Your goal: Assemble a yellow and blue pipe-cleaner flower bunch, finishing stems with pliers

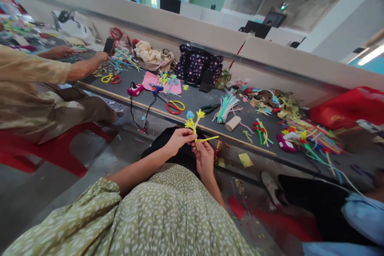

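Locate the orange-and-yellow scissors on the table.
Head view, centre: the scissors lie on the dark table, right of the pink sheet, beyond the hands.

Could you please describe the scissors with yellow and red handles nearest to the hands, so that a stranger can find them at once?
Start at the dark polka-dot bag on the long grey table. In front of it lies a pink sheet, and just toward the table's near edge are the scissors. A similar pair lies further left by another person's arm; this pair is the one beside the pink sheet.
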`<state>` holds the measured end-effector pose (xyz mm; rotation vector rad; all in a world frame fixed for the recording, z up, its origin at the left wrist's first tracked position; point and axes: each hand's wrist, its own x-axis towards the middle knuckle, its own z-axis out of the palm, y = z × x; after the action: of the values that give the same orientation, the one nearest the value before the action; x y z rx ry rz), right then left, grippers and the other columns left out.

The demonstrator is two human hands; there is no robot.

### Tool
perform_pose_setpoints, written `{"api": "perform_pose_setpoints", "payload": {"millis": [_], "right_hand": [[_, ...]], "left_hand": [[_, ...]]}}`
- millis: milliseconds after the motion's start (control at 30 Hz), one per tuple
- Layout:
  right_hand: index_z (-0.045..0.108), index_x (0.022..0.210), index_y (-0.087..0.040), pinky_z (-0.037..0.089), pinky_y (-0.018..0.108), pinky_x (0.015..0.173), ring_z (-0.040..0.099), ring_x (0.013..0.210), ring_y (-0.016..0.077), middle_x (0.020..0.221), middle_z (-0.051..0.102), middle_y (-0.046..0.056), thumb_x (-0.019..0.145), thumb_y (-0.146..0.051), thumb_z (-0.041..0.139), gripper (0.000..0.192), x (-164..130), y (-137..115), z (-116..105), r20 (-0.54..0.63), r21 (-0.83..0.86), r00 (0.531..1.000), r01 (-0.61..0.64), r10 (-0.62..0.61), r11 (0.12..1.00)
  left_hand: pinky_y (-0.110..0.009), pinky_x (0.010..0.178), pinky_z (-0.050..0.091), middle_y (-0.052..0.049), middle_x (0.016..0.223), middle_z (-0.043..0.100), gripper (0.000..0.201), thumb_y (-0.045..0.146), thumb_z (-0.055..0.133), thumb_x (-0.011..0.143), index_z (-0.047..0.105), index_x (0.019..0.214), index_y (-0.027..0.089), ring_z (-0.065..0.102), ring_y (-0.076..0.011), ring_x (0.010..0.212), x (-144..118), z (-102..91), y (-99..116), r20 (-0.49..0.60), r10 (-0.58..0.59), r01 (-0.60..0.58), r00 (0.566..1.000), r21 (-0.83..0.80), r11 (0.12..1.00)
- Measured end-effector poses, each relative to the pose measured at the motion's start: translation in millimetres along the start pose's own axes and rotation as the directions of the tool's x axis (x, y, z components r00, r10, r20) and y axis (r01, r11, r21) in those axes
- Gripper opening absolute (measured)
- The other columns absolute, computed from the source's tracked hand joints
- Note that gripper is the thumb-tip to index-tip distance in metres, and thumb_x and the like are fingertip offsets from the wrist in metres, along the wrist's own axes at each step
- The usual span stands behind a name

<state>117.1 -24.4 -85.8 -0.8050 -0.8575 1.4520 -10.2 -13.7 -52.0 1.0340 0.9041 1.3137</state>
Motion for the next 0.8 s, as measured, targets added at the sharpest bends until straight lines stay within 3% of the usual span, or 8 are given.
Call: {"api": "perform_pose_setpoints", "payload": {"millis": [167,300,400,500,633,700,800], "right_hand": [[0.069,0.082,-0.018,0.046,0.024,0.063,0.058,0.064,0.0123,0.073,0.068,0.000,0.078,-0.032,0.071,0.015,-1,-1,-4,-0.045,-0.239,0.980,0.177,-0.193,0.955],[0.069,0.083,-0.018,0.048,0.027,0.066,0.060,0.068,0.0144,0.075,0.069,0.001,0.080,-0.032,0.069,0.014,-3,-3,-6,-0.022,-0.356,0.975,0.199,-0.221,0.913],[0.069,0.081,-0.018,0.048,0.026,0.064,0.061,0.067,0.0145,0.073,0.069,0.001,0.077,-0.031,0.070,0.013,-3,-5,-6,-0.032,-0.296,0.988,0.136,-0.153,0.945],[0.069,0.078,-0.018,0.046,0.024,0.059,0.060,0.063,0.0131,0.071,0.069,0.000,0.074,-0.030,0.073,0.013,-1,-7,-6,-0.021,-0.125,0.999,-0.028,0.025,0.992],[0.068,0.076,-0.019,0.046,0.024,0.055,0.055,0.056,0.0114,0.066,0.064,-0.002,0.071,-0.029,0.074,0.012,-1,-6,-6,0.107,0.085,0.951,-0.299,0.289,0.950],[0.066,0.076,-0.019,0.045,0.024,0.052,0.051,0.053,0.0104,0.060,0.058,-0.004,0.072,-0.029,0.073,0.013,-2,-5,-4,0.170,0.160,0.927,-0.361,0.334,0.919],[0.065,0.077,-0.019,0.045,0.023,0.054,0.050,0.053,0.0094,0.058,0.054,-0.005,0.072,-0.030,0.073,0.015,-2,-3,0,0.146,0.191,0.949,-0.305,0.280,0.933]], "left_hand": [[-0.021,0.053,0.039,-0.002,0.063,0.061,0.030,0.039,0.076,0.068,0.066,0.071,0.011,0.054,-0.0097,0.058,0,-0.5,-7,0.015,0.006,-0.006,1.000,0.035,0.999],[-0.021,0.052,0.038,-0.002,0.061,0.061,0.029,0.039,0.075,0.070,0.065,0.070,0.011,0.054,-0.0104,0.057,0,-1.5,-12,0.017,0.032,-0.033,0.999,0.059,0.998],[-0.021,0.052,0.038,-0.001,0.060,0.060,0.028,0.037,0.074,0.071,0.063,0.067,0.011,0.053,-0.0091,0.055,0,-2.8,-14,0.034,0.035,-0.037,0.999,0.041,0.998],[-0.021,0.053,0.040,-0.001,0.060,0.060,0.029,0.036,0.076,0.070,0.061,0.067,0.011,0.054,-0.0087,0.054,-1,-3.4,-14,0.071,0.019,-0.016,0.997,-0.037,0.999],[-0.022,0.053,0.045,-0.001,0.059,0.060,0.033,0.039,0.078,0.068,0.061,0.070,0.011,0.057,-0.0097,0.052,-2,-3.9,-11,0.161,-0.024,0.041,0.987,-0.103,0.994],[-0.022,0.052,0.046,-0.001,0.060,0.061,0.035,0.040,0.079,0.066,0.061,0.069,0.011,0.059,-0.0104,0.051,-2,-3.9,-10,0.188,-0.049,0.065,0.981,-0.085,0.994],[-0.022,0.051,0.045,-0.001,0.060,0.061,0.036,0.042,0.078,0.067,0.061,0.069,0.011,0.058,-0.0102,0.051,-1,-3.1,-9,0.176,-0.078,0.093,0.981,-0.078,0.993]]}}
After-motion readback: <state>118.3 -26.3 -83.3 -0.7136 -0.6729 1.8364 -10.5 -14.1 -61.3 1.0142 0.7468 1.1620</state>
